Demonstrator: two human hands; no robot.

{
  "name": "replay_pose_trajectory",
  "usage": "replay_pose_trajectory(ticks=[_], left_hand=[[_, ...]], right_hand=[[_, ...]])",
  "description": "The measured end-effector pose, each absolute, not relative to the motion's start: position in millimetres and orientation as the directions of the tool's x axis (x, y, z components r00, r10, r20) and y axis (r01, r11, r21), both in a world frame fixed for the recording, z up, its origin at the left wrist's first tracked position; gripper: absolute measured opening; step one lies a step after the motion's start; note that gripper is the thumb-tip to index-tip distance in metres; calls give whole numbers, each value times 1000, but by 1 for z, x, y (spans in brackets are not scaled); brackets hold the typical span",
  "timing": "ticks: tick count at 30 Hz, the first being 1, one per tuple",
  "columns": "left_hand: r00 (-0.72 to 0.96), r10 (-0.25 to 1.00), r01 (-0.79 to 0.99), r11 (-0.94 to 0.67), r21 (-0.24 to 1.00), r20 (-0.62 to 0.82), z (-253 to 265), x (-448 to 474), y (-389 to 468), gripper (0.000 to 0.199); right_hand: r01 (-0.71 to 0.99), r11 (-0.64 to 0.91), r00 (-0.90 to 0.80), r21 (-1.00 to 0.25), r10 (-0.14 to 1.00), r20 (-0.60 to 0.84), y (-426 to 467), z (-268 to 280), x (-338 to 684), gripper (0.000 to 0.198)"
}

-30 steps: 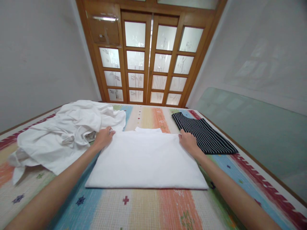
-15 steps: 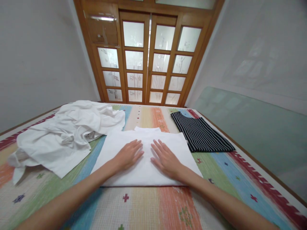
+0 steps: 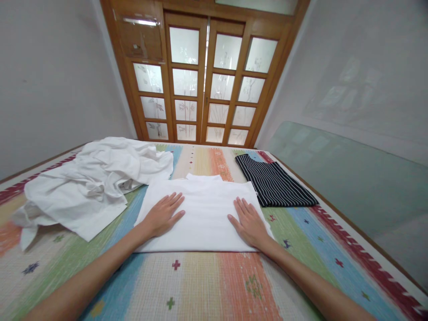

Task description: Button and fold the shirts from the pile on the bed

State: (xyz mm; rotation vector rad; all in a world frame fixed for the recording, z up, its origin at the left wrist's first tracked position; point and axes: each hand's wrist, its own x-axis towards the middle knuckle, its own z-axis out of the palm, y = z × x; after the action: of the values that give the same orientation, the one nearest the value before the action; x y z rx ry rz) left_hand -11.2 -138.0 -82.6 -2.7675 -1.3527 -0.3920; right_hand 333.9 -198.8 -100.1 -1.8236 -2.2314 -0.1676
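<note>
A white folded shirt [image 3: 205,218] lies flat in front of me, with a small collar-like edge sticking out at its far side. My left hand [image 3: 163,215] rests palm down on its left part, fingers stretched out and the thumb pointing inward. On the right part lies my right hand [image 3: 248,223], also flat with its fingers extended. Neither hand grips the cloth. The shirt's near edge is a straight fold.
A crumpled heap of white cloth [image 3: 96,183] lies to the left. At the back right is a folded black garment with white stripes [image 3: 276,183]. Everything rests on a colourful striped cover [image 3: 197,285]. Beyond stand wooden doors with glass panes [image 3: 203,84]; walls flank both sides.
My hands have slid apart over the white shirt, the left one outward to the left and the right one outward to the right. The view has shifted slightly.
</note>
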Motion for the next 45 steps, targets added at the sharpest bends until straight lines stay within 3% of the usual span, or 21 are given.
replay_pose_trajectory(ticks=[8,14,21,28,36,40,45], left_hand=[[435,876,885,-459,79,206,-80,-29,-138,63],[415,891,903,-428,40,185,-78,-31,-146,65],[415,875,902,-432,14,251,-86,-33,-155,63],[407,893,907,-420,31,191,-84,-11,-171,62],[724,682,658,-727,197,97,-64,49,-218,65],[825,542,496,-831,254,161,-61,70,-228,62],[822,513,459,-853,248,245,-69,75,-229,48]], right_hand=[[999,18,-8,-28,949,316,-193,-103,349,79],[1000,12,-11,-4,958,287,-196,-100,345,79],[976,214,-203,-28,955,217,-198,-98,344,75],[948,290,-277,-133,955,109,-155,-88,314,76],[868,446,-443,-219,894,64,-68,-74,248,75],[849,468,-475,-245,879,33,-25,-59,240,80],[823,475,-472,-312,877,90,-1,-49,252,69]])
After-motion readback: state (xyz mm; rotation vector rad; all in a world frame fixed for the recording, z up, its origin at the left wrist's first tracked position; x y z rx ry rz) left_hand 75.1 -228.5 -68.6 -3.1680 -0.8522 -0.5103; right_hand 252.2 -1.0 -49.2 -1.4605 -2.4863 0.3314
